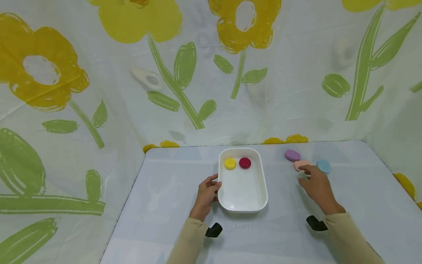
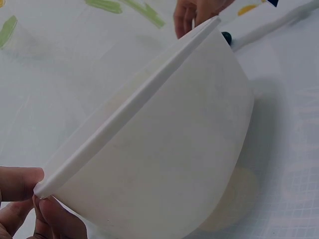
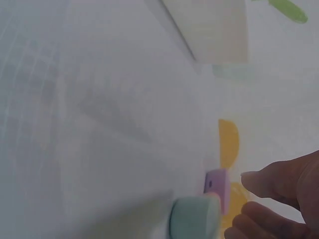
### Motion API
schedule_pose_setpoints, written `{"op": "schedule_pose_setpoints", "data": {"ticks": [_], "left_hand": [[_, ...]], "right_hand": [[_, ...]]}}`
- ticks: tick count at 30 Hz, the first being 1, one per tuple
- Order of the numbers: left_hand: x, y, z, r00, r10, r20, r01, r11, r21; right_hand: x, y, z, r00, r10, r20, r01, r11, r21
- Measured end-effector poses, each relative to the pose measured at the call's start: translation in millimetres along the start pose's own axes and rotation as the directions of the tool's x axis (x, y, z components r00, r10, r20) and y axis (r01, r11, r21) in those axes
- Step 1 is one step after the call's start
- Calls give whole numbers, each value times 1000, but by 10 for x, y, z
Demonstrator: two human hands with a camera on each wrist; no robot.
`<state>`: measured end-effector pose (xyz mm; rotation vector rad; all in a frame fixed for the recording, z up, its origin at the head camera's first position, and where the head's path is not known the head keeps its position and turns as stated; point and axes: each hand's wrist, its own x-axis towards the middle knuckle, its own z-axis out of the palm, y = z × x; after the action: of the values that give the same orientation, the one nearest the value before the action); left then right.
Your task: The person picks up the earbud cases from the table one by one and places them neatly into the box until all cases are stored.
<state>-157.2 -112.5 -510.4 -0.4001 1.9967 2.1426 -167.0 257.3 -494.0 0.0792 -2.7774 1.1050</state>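
My left hand (image 1: pixel 206 194) holds the left side of a white rectangular tray (image 1: pixel 242 196). In the left wrist view, thumb and fingers (image 2: pixel 62 219) pinch the tray's rim. Inside the tray, near its far end, sit a round yellow piece (image 1: pixel 230 164) and a round dark red piece (image 1: pixel 245 163). My right hand (image 1: pixel 318 185) is over a pink piece (image 1: pixel 299 164), its thumb and fingers spread apart and partly covering it. Close by lie a purple oval piece (image 1: pixel 292 155) and a light blue round piece (image 1: pixel 323 166), which shows large in the right wrist view.
A pale cloth with faint prints covers the table (image 1: pixel 158 227). Behind and to the left hangs a white curtain (image 1: pixel 115 66) printed with yellow flowers and green leaves. Black wrist-worn camera parts (image 1: pixel 214 230) stick out near both sleeves.
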Motion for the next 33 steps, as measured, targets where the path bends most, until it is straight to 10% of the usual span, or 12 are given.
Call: {"op": "schedule_pose_setpoints", "data": {"ticks": [33], "left_hand": [[-17, 12, 44, 1000, -14, -23, 15, 1000, 18]], "right_hand": [[-49, 231, 109, 997, -42, 58, 50, 989, -140]]}}
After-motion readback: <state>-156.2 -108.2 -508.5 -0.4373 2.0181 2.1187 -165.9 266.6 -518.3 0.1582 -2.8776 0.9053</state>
